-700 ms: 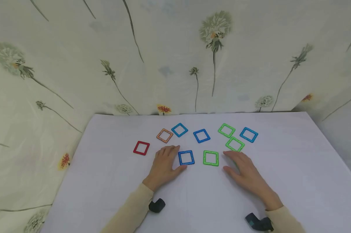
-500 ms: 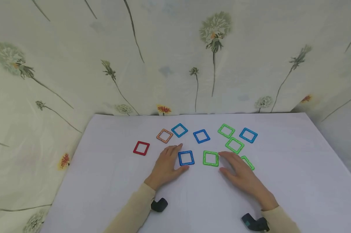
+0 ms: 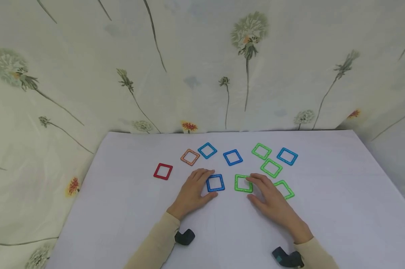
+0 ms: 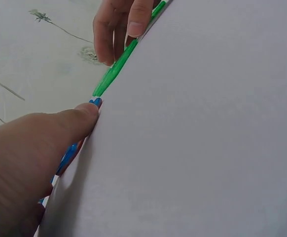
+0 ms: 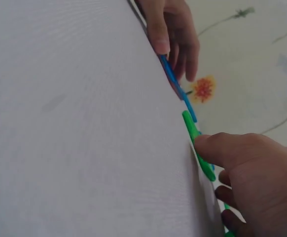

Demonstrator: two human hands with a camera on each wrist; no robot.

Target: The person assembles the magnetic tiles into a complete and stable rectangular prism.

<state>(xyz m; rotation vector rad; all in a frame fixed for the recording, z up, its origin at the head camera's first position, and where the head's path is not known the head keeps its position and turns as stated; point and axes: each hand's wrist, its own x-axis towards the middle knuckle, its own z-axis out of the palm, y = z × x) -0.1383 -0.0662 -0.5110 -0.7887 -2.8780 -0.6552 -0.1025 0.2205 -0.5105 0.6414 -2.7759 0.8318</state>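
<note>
In the head view my left hand (image 3: 193,188) bends around the left side of a hollow blue square tile (image 3: 223,182), fingertips at its top edge and thumb just below its bottom edge. Opposite it, my right hand (image 3: 273,200) reaches over a hollow green square tile (image 3: 236,183); the index fingertip overlaps its upper right corner and the thumb lies by the lower right one. Both tiles lie flat, a small gap apart. Another green tile (image 3: 289,188) is partly hidden behind the right hand. The left wrist view shows the left thumb (image 4: 87,113) right at the blue tile's edge.
A red tile (image 3: 156,170) lies at the left. Behind the hands are an orange tile (image 3: 186,163), blue tiles (image 3: 236,163) and green tiles (image 3: 279,172) on the white tabletop (image 3: 121,209). A flower-print cloth (image 3: 195,74) hangs along the back edge.
My right hand has moved left from beside the green tile to over its right edge, uncovering another green tile. The left hand has shifted slightly right, its fingertips now at the blue tile.
</note>
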